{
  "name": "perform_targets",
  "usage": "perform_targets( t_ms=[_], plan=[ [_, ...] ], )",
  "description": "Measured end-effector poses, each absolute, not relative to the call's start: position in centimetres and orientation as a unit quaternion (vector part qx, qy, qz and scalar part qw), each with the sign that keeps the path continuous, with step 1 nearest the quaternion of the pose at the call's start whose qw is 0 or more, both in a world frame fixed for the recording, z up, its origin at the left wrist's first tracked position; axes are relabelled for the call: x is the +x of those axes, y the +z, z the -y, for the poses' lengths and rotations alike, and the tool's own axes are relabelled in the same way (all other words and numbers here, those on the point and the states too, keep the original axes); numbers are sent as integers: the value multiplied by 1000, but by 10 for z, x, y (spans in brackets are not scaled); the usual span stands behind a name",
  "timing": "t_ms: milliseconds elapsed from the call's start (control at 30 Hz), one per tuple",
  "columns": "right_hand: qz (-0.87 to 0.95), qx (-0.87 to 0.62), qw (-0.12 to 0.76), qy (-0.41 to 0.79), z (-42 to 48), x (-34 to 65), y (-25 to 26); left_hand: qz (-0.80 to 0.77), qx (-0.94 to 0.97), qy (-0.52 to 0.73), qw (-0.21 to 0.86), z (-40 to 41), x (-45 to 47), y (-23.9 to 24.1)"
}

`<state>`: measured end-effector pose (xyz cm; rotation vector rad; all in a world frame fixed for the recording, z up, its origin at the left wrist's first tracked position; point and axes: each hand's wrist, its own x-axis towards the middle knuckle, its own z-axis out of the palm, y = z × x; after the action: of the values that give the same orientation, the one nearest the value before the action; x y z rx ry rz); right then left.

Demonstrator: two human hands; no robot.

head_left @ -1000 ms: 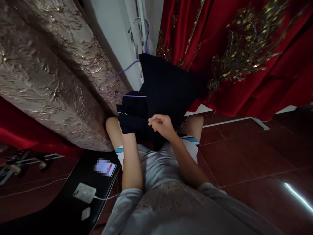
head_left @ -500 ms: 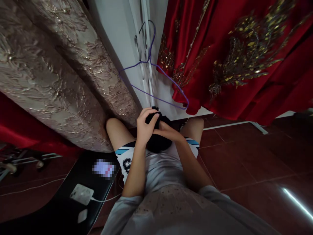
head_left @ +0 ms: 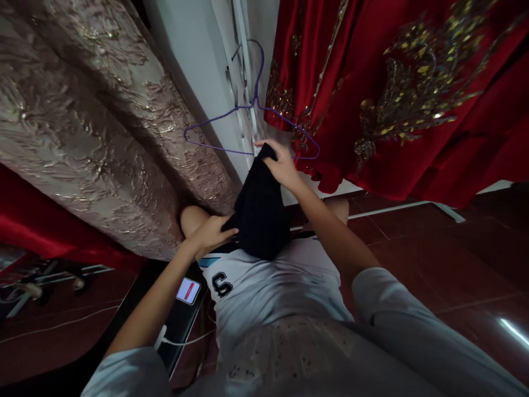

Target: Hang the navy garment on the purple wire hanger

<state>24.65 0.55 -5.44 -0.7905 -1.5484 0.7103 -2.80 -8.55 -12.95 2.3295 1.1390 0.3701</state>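
Red drapes (head_left: pixel 413 99) behind; both hands grip dark garment (head_left: pixel 261 212).

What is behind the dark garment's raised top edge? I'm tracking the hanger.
A purple hanger hangs behind the dark garment, against the white wall. The right hand covers part of its bottom wire.

Pretty cramped up top: the gold brocade curtain (head_left: pixel 95 127) fills the upper left, the red embroidered drape (head_left: pixel 413 94) the upper right, and a purple wire hanger (head_left: pixel 248 129) hangs across the narrow white wall gap between them. Lower right is open tiled floor (head_left: pixel 446 259). Lower left, a black bench (head_left: pixel 136 309) with a phone (head_left: pixel 188 290).
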Motion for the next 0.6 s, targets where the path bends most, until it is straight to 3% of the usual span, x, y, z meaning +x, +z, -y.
perform_targets(
  t_ms=[133, 300, 433, 500, 600],
  plan=[
    [581, -430, 586, 366, -29, 233, -81, -482, 843, 168, 172, 85, -46, -117],
    [565, -476, 633, 232, -13, 283, -84, -414, 824, 330, 202, 110, -36, -89],
    [603, -467, 620, 185, 6, 324, -62, -352, 874, 180, 283, 127, -21, -71],
    [625, -462, 604, 177, 13, 332, -55, -374, 893, 92, 232, 121, -23, -73],
    [642, -454, 583, 205, 23, 331, -53, -443, 883, 95, 124, 99, -42, -72]
  ],
)
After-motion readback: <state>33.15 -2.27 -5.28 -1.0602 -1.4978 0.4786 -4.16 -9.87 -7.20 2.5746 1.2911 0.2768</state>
